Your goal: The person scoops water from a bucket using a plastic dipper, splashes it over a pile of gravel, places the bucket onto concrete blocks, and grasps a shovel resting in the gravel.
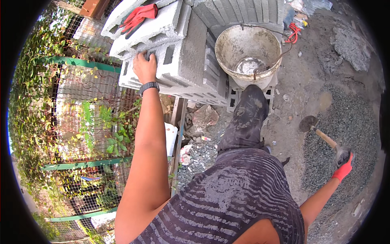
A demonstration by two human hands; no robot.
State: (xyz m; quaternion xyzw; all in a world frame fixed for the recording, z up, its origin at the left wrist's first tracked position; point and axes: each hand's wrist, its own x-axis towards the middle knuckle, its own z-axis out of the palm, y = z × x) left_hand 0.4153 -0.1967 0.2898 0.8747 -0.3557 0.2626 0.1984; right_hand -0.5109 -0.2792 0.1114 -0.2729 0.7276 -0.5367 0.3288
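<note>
My bare left hand (144,67), with a dark watch on its wrist, is on a stack of grey hollow concrete blocks (193,53). Its fingers curl over a block's edge, beside one of the hollows. A red and dark work glove (140,18) lies on top of the stack, just beyond that hand. Out to the right, my right hand (344,162) wears a matching glove and is closed round the wooden handle of a shovel (323,137). The shovel's dark rounded head points away from me, at the edge of a grey gravel pile (337,122).
A dirty, cement-crusted bucket (248,51) with a wire handle stands on a block ahead, my leg against it. Red cord (293,32) lies on the ground beyond. To the left runs a wire-mesh fence (85,110) with green rails and vines. Rubble (205,118) lies below the stack.
</note>
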